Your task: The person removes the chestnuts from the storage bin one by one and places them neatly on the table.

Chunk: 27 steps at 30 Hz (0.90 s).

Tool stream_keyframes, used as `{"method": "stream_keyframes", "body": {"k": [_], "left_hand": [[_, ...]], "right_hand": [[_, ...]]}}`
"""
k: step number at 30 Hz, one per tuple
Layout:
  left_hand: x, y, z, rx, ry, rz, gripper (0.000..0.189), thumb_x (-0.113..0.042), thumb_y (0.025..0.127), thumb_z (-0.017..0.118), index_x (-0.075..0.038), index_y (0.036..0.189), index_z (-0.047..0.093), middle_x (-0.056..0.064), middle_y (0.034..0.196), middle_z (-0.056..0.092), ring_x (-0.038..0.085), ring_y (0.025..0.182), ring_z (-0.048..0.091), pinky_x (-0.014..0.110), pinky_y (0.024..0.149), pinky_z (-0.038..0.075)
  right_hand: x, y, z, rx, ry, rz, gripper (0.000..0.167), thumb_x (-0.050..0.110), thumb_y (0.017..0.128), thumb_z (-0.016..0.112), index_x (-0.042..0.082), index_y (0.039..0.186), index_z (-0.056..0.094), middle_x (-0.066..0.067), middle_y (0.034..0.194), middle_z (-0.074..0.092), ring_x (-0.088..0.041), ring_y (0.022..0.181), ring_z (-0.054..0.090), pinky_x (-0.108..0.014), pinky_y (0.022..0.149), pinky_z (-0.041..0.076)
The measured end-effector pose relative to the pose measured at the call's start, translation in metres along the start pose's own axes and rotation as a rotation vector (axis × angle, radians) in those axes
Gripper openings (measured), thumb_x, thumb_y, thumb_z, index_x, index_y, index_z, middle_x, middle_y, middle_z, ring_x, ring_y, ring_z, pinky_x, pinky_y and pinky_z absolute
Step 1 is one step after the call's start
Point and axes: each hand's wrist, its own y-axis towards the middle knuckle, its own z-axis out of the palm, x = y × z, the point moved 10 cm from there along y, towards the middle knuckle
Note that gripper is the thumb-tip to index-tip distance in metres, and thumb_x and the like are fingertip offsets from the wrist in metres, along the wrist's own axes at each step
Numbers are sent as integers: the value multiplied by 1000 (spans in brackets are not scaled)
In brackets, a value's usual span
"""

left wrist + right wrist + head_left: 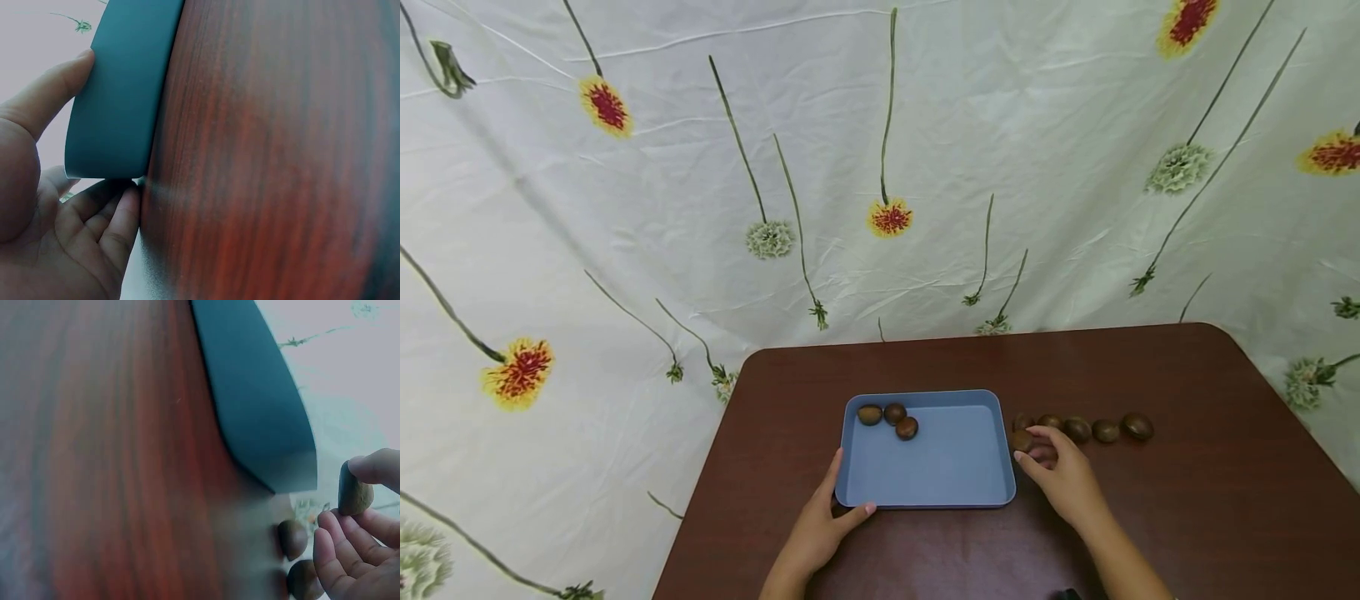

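The head view looks forward and down from above; both wrist views share the tray [925, 475] from close by.

The red-brown, wood-grained worktop [1225, 500] and an unidentifiable black object [1065, 595] are cut off by the head view's lower edge; the rectangular blue tray [940, 467] is hidden inside in both wrist views.

My tray [925, 471] is plain blue, my chestnuts [907, 428] are shades of brown, counter [1225, 500]'s dark reddish-brown woodgrain, and the white cloth [1075, 125]'s got red-and-yellow flowers [890, 218].
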Motion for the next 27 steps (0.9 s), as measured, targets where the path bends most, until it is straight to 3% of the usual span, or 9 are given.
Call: {"method": "stream_keyframes", "body": {"k": [5,18,27], "left_hand": [[1,0,0,1,-1,-2,108,-55,83,78,-36,164,9,15,169,22,46,152,27,70,114,29],[0,0,0,5,2,-1,109,-55,83,78,-34,164,9,15,169,21,47,151,28,70,114,30],[-1,0,0,8,2,1,108,-54,84,78,-32,164,9,16,168,22,46,151,27,70,114,30]], "right_hand": [[-11,-2,-3,7,-8,23,49,31,96,72,7,136,58,-12,120,67,-23,107,66,-21,83,53],[-24,-1,2,51,-61,29,45,22,95,72,0,132,57,-20,124,64,-31,112,65,-41,91,56],[-25,1,3,65,-147,3,43,19,93,74,-2,128,60,-17,122,62,-26,104,66,-34,83,54]]}}
